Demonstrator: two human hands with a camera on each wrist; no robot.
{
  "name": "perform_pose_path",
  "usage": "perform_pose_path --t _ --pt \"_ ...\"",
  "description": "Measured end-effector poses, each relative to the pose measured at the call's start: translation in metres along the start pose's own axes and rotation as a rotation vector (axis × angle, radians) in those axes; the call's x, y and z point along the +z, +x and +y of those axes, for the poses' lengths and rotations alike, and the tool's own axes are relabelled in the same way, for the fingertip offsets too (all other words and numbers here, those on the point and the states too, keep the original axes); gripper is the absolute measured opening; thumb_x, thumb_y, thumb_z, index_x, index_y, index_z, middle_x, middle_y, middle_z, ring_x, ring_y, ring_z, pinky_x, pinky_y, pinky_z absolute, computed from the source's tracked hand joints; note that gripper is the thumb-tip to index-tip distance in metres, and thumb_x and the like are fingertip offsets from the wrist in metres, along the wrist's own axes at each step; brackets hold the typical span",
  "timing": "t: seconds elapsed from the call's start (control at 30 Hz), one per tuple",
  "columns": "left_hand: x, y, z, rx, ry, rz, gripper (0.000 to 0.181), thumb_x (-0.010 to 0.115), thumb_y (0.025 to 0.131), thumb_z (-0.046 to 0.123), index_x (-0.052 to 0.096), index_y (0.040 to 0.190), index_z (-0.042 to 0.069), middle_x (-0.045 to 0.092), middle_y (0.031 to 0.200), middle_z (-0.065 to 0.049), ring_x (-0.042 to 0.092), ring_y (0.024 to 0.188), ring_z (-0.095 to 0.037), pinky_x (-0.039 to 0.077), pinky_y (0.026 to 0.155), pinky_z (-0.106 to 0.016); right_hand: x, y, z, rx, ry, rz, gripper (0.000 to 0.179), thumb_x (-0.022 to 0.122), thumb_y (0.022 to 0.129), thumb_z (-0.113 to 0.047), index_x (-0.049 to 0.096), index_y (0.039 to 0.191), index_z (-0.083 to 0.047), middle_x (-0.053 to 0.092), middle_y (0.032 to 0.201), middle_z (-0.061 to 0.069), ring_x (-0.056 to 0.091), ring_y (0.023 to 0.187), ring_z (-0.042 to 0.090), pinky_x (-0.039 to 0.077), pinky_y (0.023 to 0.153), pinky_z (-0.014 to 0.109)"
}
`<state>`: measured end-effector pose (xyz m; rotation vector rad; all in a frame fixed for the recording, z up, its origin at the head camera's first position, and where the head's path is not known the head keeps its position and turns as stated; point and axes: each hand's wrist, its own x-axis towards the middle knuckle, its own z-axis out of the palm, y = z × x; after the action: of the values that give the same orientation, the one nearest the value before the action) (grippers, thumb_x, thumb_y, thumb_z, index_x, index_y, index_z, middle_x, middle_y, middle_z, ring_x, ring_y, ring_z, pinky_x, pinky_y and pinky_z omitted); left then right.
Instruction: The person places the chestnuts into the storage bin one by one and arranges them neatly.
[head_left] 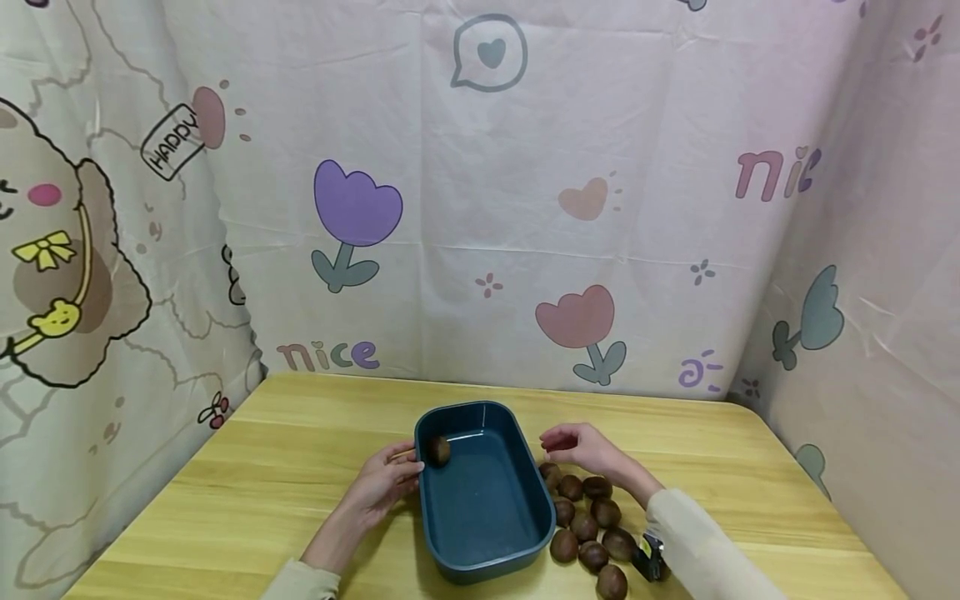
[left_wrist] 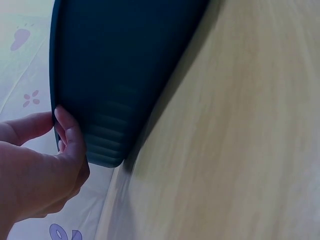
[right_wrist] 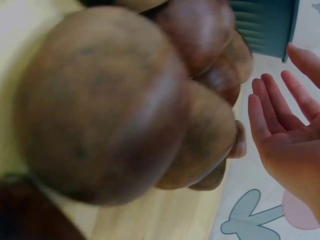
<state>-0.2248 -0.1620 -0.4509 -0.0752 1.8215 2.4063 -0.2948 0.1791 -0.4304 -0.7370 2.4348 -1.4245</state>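
A dark blue rectangular tub [head_left: 483, 508] sits on the table with one brown chestnut [head_left: 438, 451] inside, near its far left corner. My left hand [head_left: 382, 483] grips the tub's left rim; the left wrist view shows thumb and fingers pinching the wall [left_wrist: 115, 75]. Along the tub's right side lies a group of several loose chestnuts [head_left: 584, 526]. Just beyond that group is my right hand [head_left: 581, 446], fingers loosely bent and nothing held. In the right wrist view the same hand [right_wrist: 290, 130] shows an empty palm, and a chestnut [right_wrist: 100, 105] looms close to the camera.
The wooden table [head_left: 315, 425] extends to either side of the tub. A patterned cloth [head_left: 480, 208] hangs behind the table and at both sides. A small black device [head_left: 649, 558] sits at the right sleeve, beside the nearest chestnuts.
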Motion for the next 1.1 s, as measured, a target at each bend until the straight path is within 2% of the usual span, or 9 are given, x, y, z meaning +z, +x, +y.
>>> perform_pose_path --t 0.13,0.2,0.27,0.4,0.43,0.57,0.77,1.1 --pt "-0.002 -0.001 -0.001 0.029 -0.019 -0.031 0.053 0.059 0.091 -0.003 0.032 0.134 -0.015 0.058 0.104 -0.012 0.061 0.083 -0.015 0.051 0.071 -0.024 0.001 -0.004 0.002 -0.003 -0.004 -0.033 0.037 0.07 0.087 -0.007 0.06 0.118 0.011 0.064 0.111 0.023 0.061 0.099 0.03 0.05 0.085 0.038" --pt "-0.004 -0.002 -0.002 0.061 -0.038 -0.073 0.052 0.061 0.091 -0.001 0.033 0.131 -0.017 0.058 0.104 -0.013 0.062 0.084 -0.016 0.051 0.071 -0.024 0.003 -0.005 0.003 -0.013 -0.008 -0.052 0.039 0.071 0.085 -0.006 0.06 0.118 0.012 0.064 0.11 0.023 0.062 0.1 0.032 0.05 0.086 0.038" --pt "-0.004 -0.002 -0.002 0.075 -0.049 -0.088 0.052 0.063 0.09 0.0 0.034 0.13 -0.017 0.059 0.104 -0.013 0.062 0.084 -0.016 0.051 0.071 -0.024 0.004 -0.006 0.004 -0.026 -0.014 -0.068 0.039 0.072 0.083 -0.004 0.06 0.117 0.013 0.064 0.11 0.024 0.062 0.101 0.034 0.05 0.087 0.038" --pt "-0.002 -0.001 -0.002 0.054 -0.037 -0.062 0.05 0.06 0.09 -0.003 0.034 0.131 -0.016 0.059 0.104 -0.012 0.062 0.084 -0.015 0.051 0.071 -0.024 0.007 -0.007 0.004 -0.032 -0.024 -0.087 0.039 0.073 0.081 0.0 0.061 0.116 0.012 0.065 0.109 0.023 0.062 0.101 0.036 0.051 0.086 0.038" --pt "-0.001 -0.001 -0.002 0.033 -0.027 -0.035 0.052 0.06 0.09 -0.003 0.033 0.133 -0.015 0.059 0.104 -0.011 0.061 0.084 -0.014 0.05 0.071 -0.024 0.007 -0.008 0.005 -0.029 -0.034 -0.087 0.039 0.074 0.08 0.0 0.061 0.115 0.011 0.065 0.108 0.021 0.062 0.1 0.036 0.051 0.086 0.038" --pt "0.002 -0.001 0.0 -0.001 -0.01 0.0 0.049 0.055 0.093 -0.006 0.031 0.135 -0.014 0.058 0.104 -0.011 0.061 0.083 -0.014 0.05 0.07 -0.024 0.009 -0.008 0.006 -0.018 -0.085 -0.096 0.04 0.076 0.075 0.003 0.065 0.113 0.007 0.065 0.105 0.015 0.06 0.096 0.029 0.05 0.084 0.038" --pt "0.001 0.0 0.0 -0.002 -0.01 -0.003 0.049 0.053 0.093 -0.006 0.03 0.135 -0.015 0.058 0.104 -0.011 0.061 0.084 -0.014 0.05 0.07 -0.024 0.012 -0.008 0.009 0.016 -0.144 -0.086 0.041 0.078 0.072 0.005 0.068 0.112 0.001 0.064 0.103 0.006 0.056 0.094 0.022 0.047 0.084 0.038" --pt "0.001 -0.002 0.001 0.0 0.0 -0.01 0.05 0.053 0.094 -0.006 0.029 0.137 -0.015 0.058 0.102 -0.01 0.06 0.083 -0.013 0.05 0.07 -0.024 0.015 -0.007 0.01 -0.007 -0.164 -0.056 0.039 0.079 0.07 0.006 0.069 0.107 0.001 0.067 0.1 0.007 0.056 0.095 0.023 0.046 0.085 0.041"
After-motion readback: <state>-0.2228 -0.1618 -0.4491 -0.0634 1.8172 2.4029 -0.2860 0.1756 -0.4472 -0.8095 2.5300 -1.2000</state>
